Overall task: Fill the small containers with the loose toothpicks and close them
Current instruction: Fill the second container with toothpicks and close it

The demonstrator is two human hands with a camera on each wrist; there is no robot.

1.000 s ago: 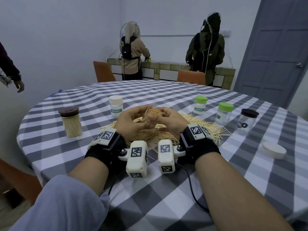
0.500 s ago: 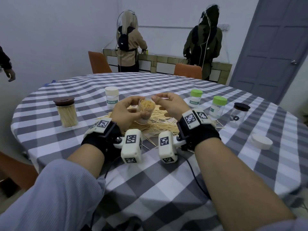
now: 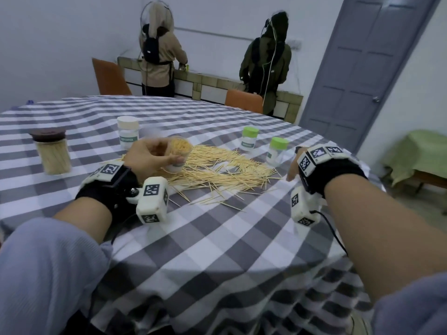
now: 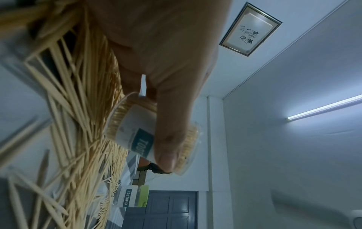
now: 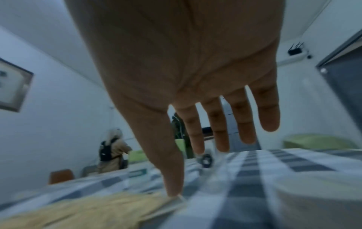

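The container [image 3: 178,151], packed full and lidless, sits gripped in your left hand [image 3: 150,158] above the toothpicks [image 3: 217,170]; keep it upright while your empty, spread right hand [image 3: 294,171] fetches its lid.

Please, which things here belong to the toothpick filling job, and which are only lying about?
Belong to the job:
- full open container held by left hand
- loose toothpicks
- two green-lidded containers
- white-lidded container
- right hand, fingers spread

Lying about:
- brown-lidded jar, already full
- orange chairs
- door
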